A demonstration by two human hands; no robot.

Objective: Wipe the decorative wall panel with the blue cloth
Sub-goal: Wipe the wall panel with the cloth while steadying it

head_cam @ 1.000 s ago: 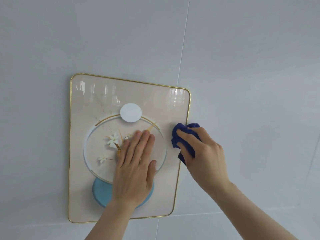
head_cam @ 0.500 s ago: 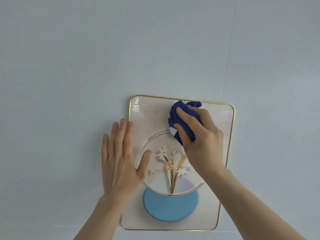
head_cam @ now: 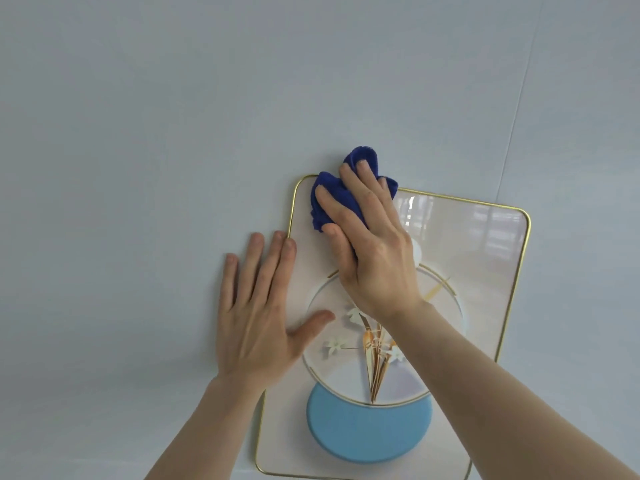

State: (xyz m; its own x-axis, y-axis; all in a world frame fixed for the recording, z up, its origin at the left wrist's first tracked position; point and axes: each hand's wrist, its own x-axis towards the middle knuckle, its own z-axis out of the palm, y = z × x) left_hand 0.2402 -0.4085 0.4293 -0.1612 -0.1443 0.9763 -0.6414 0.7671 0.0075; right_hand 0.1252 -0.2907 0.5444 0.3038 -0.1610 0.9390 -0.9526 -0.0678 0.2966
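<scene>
nearest the camera, two bare forearms rise from the bottom edge toward a pale wall (head_cam: pixel 138 116). on the left side, the left hand (head_cam: pixel 258 313) lies flat and open, fingers spread, holding nothing; its palm and fingers rest on the wall while the thumb and the side of the palm lap over the left gold rim of the decorative wall panel (head_cam: pixel 485 265). it looks to be steadying the panel.

further up, the right hand (head_cam: pixel 372 244) presses a bunched blue cloth (head_cam: pixel 334 199) against the panel's top left corner. the fingers are curled loosely over the cloth, pinning it under the fingertips and palm rather than clenching it. part of the cloth bulges past the top gold rim onto the wall.

the panel sits tilted, its top edge running down to the right. its printed blue disc (head_cam: pixel 369 424) and the flower sprig (head_cam: pixel 374 351) are uncovered low down, and the glossy upper right shows window reflections.

i judge the risks as follows. how the panel is fixed to the wall cannot be seen, so a hard push at the corner could twist it further or loosen it, more so because the bracing hand covers only one edge. the loose fold riding over the rim could snag on the thin gold edging. the glossy face may also keep streaks if the cloth stays wadded and touches only a small patch.
</scene>
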